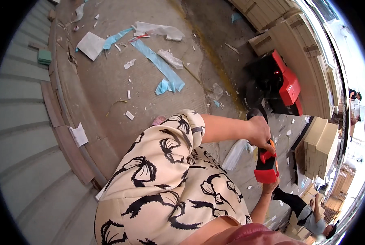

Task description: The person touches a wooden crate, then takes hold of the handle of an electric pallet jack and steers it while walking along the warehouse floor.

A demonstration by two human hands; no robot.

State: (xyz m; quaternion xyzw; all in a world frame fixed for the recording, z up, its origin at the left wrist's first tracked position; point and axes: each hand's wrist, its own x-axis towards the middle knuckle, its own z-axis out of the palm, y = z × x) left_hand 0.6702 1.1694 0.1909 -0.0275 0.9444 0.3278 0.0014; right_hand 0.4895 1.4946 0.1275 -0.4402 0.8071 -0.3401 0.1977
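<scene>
Both my hands are on the control handle [266, 168], a black-and-red tiller head with an orange strip. My left hand [259, 130] wraps round one end of it, with the fingers next to a red knob. At the other end, beside a red block, my right hand [270, 185] grips the handle, partly hidden by it. A red-and-black powered truck [286, 79] with a small red light stands near the handle. Its lower part is dark and blurred. My patterned sleeve [166, 149] covers much of the lower middle.
Stacked flat cardboard [301, 53] rises behind the red truck. Cartons [319, 141] sit at the right. Blue film strips [160, 63] and white scraps litter the concrete floor [109, 87]. A ribbed grey wall [25, 134] runs along the left. Another person [307, 212] stands at the lower right.
</scene>
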